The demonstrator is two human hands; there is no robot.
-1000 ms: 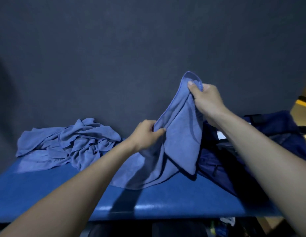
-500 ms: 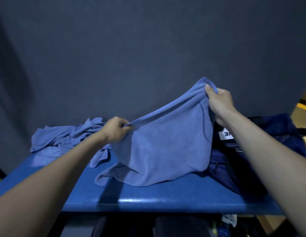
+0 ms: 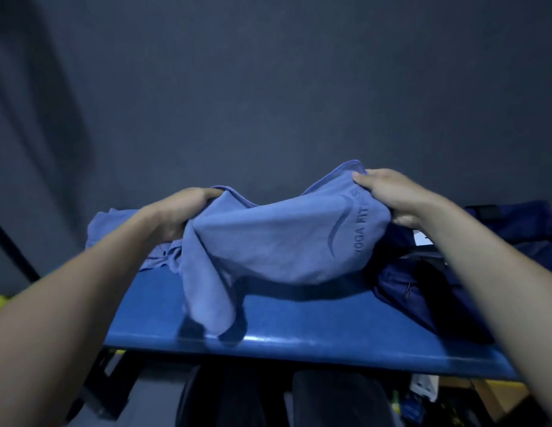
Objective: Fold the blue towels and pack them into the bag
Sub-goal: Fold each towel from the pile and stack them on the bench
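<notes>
A blue towel (image 3: 268,241) with a stamped logo hangs stretched between my hands above the blue table (image 3: 314,340). My left hand (image 3: 182,211) grips its left corner and my right hand (image 3: 391,195) grips its right corner. One end of the towel droops down to the table's front edge. A dark navy bag (image 3: 428,291) lies on the table at the right, partly under my right forearm. Behind my left arm sits a crumpled pile of blue towels (image 3: 114,223), mostly hidden.
A dark grey wall (image 3: 268,87) rises right behind the table. Below the front edge I see my dark-clad legs (image 3: 268,399) and the table's black frame (image 3: 108,389). Small items lie on the floor at the lower right (image 3: 422,392).
My hands have moved apart and lower, spreading the towel wide. The towel now sags between them, and one end has dropped to the table's front edge.
</notes>
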